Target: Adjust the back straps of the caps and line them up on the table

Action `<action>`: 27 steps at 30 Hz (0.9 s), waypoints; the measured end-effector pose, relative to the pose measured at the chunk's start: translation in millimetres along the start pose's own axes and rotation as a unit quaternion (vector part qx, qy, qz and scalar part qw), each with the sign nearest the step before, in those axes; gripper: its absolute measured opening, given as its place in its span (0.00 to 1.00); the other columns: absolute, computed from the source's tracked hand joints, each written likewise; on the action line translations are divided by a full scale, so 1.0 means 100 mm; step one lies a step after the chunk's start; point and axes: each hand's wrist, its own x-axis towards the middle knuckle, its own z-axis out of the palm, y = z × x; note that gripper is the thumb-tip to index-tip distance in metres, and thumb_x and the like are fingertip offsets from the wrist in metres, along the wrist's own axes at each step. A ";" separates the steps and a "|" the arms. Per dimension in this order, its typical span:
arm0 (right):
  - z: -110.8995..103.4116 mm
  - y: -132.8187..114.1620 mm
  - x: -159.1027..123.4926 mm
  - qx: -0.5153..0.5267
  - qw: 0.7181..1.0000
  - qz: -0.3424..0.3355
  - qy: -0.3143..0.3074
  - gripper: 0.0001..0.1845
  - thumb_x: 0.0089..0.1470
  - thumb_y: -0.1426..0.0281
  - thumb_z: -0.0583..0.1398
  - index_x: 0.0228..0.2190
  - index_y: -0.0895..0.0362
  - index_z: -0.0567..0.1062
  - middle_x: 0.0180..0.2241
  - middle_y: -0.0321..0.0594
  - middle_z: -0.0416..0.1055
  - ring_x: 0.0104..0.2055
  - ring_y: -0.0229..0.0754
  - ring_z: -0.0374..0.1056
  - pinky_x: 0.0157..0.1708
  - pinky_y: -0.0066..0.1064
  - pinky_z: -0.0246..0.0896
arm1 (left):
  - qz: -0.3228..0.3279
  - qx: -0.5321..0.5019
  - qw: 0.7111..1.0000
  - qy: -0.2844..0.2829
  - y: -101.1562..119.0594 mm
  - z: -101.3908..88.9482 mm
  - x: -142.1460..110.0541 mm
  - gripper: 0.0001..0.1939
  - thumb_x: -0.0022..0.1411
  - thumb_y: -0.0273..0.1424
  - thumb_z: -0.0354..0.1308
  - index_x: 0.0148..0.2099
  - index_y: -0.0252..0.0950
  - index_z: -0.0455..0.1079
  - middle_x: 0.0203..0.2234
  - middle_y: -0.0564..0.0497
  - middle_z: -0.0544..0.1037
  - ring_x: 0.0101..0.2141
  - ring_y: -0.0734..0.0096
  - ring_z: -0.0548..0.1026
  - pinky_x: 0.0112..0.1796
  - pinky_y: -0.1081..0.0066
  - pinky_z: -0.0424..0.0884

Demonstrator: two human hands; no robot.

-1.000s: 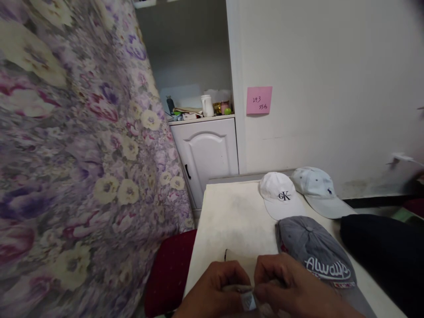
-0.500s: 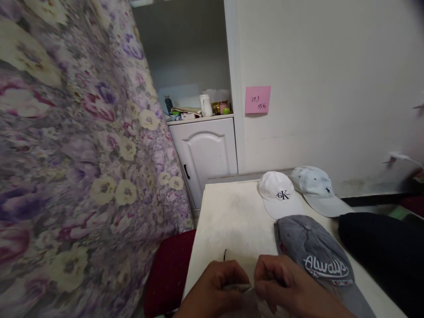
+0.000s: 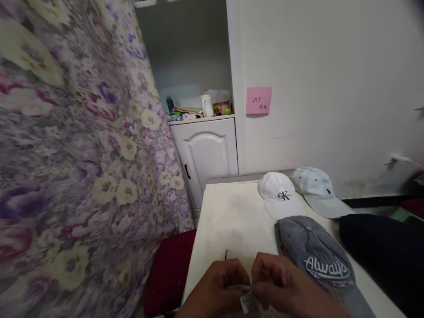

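White table (image 3: pixel 232 216), caps right, curtain (image 3: pixel 73 154) left, bare far-left corner; left hand (image 3: pixel 215 293), right hand (image 3: pixel 281 293) pinching small tag (image 3: pixel 247 302) near edge

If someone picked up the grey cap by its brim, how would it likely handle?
The grey cap is probably light with a soft, floppy crown of washed fabric. Its curved brim looks stiffer, so it should lift whole. Lying flat on the table, it seems unlikely to roll.

The bottom edge cuts off both the left hand (image 3: pixel 215 289) and the right hand (image 3: pixel 285 289) at the wrists. Their fingers hide most of the small pale tag (image 3: pixel 247 303) pinched between them; what it belongs to cannot be told. The near end of the grey "Always" cap's (image 3: pixel 318 260) brim runs out of view. The handwriting on the pink sticky note (image 3: pixel 259 100) is too small to read surely.
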 end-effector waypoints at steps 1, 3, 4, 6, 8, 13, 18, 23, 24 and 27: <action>-0.01 0.00 0.00 -0.001 1.000 0.002 -0.003 0.05 0.49 0.76 0.59 0.26 0.56 0.67 0.20 0.27 0.63 0.22 0.31 0.51 0.22 0.28 0.41 | -0.003 0.001 1.000 0.004 0.00 0.00 0.00 0.06 0.45 0.26 0.65 0.26 0.35 0.69 0.20 0.59 0.69 0.24 0.77 0.61 0.28 0.73 0.56; -0.03 0.00 -0.02 -0.012 1.000 -0.006 -0.014 0.04 0.50 0.73 0.60 0.27 0.56 0.68 0.21 0.26 0.61 0.22 0.31 0.49 0.23 0.28 0.41 | -0.007 0.002 1.000 0.010 -0.01 0.00 0.01 0.06 0.43 0.24 0.63 0.26 0.35 0.68 0.19 0.60 0.68 0.24 0.77 0.60 0.27 0.73 0.55; -0.04 0.00 -0.03 -0.016 1.000 -0.015 -0.018 0.06 0.51 0.71 0.61 0.28 0.56 0.67 0.21 0.26 0.59 0.23 0.32 0.49 0.23 0.28 0.41 | -0.007 0.001 1.000 0.012 -0.01 0.00 0.02 0.06 0.43 0.24 0.62 0.25 0.35 0.68 0.19 0.60 0.67 0.24 0.77 0.60 0.27 0.73 0.55; -0.06 0.00 -0.06 -0.014 0.999 -0.036 -0.023 0.10 0.53 0.65 0.63 0.29 0.56 0.67 0.23 0.27 0.57 0.26 0.33 0.50 0.25 0.28 0.43 | -0.003 -0.002 1.000 0.011 -0.02 -0.01 0.02 0.06 0.42 0.22 0.60 0.25 0.35 0.68 0.19 0.60 0.67 0.24 0.77 0.60 0.27 0.73 0.55; -0.07 0.00 -0.09 -0.002 0.999 -0.041 -0.024 0.13 0.53 0.61 0.63 0.29 0.55 0.66 0.24 0.27 0.56 0.27 0.34 0.51 0.26 0.28 0.44 | -0.001 -0.004 1.000 0.008 -0.03 -0.01 0.02 0.06 0.41 0.21 0.59 0.26 0.35 0.68 0.19 0.60 0.67 0.24 0.77 0.60 0.27 0.74 0.55; -0.04 0.02 -0.07 -0.016 0.999 -0.027 -0.005 0.09 0.51 0.69 0.62 0.28 0.54 0.65 0.23 0.27 0.56 0.26 0.35 0.51 0.26 0.29 0.44 | -0.007 -0.003 1.000 -0.007 -0.06 -0.03 0.02 0.07 0.41 0.21 0.58 0.27 0.36 0.70 0.19 0.61 0.68 0.23 0.77 0.61 0.28 0.74 0.57; -0.02 0.05 -0.05 -0.029 0.999 -0.020 -0.004 0.07 0.50 0.72 0.62 0.28 0.54 0.66 0.23 0.27 0.58 0.26 0.34 0.54 0.27 0.29 0.47 | 0.003 0.024 1.000 -0.003 -0.12 -0.03 0.01 0.06 0.43 0.21 0.61 0.28 0.35 0.71 0.21 0.59 0.70 0.25 0.77 0.63 0.27 0.75 0.56; -0.13 0.16 -0.14 -0.030 0.999 -0.020 -0.017 0.13 0.58 0.58 0.60 0.35 0.55 0.70 0.28 0.31 0.62 0.31 0.36 0.59 0.31 0.30 0.54 | -0.005 0.017 1.000 0.000 -0.10 -0.03 0.00 0.04 0.44 0.24 0.59 0.27 0.36 0.70 0.18 0.61 0.67 0.22 0.78 0.60 0.25 0.74 0.54; -0.15 0.19 -0.16 -0.037 0.999 -0.015 -0.022 0.15 0.59 0.55 0.59 0.35 0.55 0.70 0.28 0.31 0.62 0.30 0.36 0.59 0.31 0.30 0.53 | -0.004 0.015 1.000 -0.002 -0.09 -0.03 0.00 0.04 0.44 0.24 0.59 0.27 0.36 0.70 0.18 0.61 0.67 0.22 0.78 0.60 0.25 0.74 0.54; -0.15 0.21 -0.19 -0.061 0.998 -0.002 -0.018 0.19 0.59 0.52 0.59 0.29 0.55 0.66 0.25 0.29 0.58 0.27 0.35 0.54 0.27 0.30 0.47 | -0.005 0.016 1.000 -0.006 -0.08 -0.03 0.00 0.05 0.44 0.23 0.59 0.27 0.35 0.70 0.18 0.61 0.67 0.23 0.78 0.60 0.25 0.74 0.54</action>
